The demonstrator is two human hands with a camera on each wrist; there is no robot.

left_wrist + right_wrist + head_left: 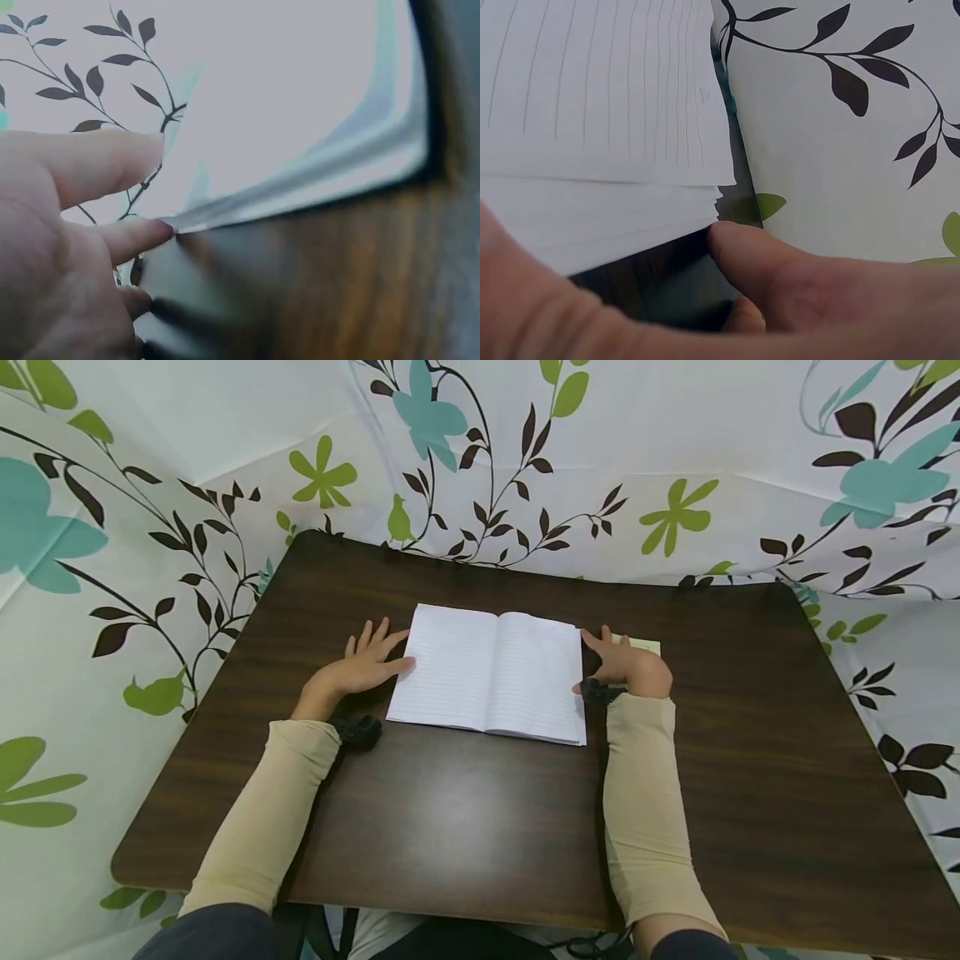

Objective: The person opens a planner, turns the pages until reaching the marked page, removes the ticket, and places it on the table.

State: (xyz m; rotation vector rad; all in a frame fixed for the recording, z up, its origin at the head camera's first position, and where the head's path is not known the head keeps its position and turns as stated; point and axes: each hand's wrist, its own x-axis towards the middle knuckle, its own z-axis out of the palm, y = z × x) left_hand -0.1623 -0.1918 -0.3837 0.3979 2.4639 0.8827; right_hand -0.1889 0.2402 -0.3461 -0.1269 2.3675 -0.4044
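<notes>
A lined notebook (453, 668) lies spread at its middle on the dark wooden table, blank pages facing up. My left hand (356, 670) is at its left side with fingers spread; the thumb and index fingertip come right at the page edge. In the left wrist view, one fingertip meets the corner of the notebook (300, 97). My right hand (628, 667) is beside the right edge, index finger stretched toward the upper corner and thumb near the lower part. Seen from the right wrist, a fingertip touches the edges of the stacked pages (630, 214).
A pale yellow paper item (647, 646) lies behind my right hand, partly covered by it. The brown table (450, 827) extends around the notebook. A patterned leaf-and-flower curtain (525, 485) hangs along the table's back and sides.
</notes>
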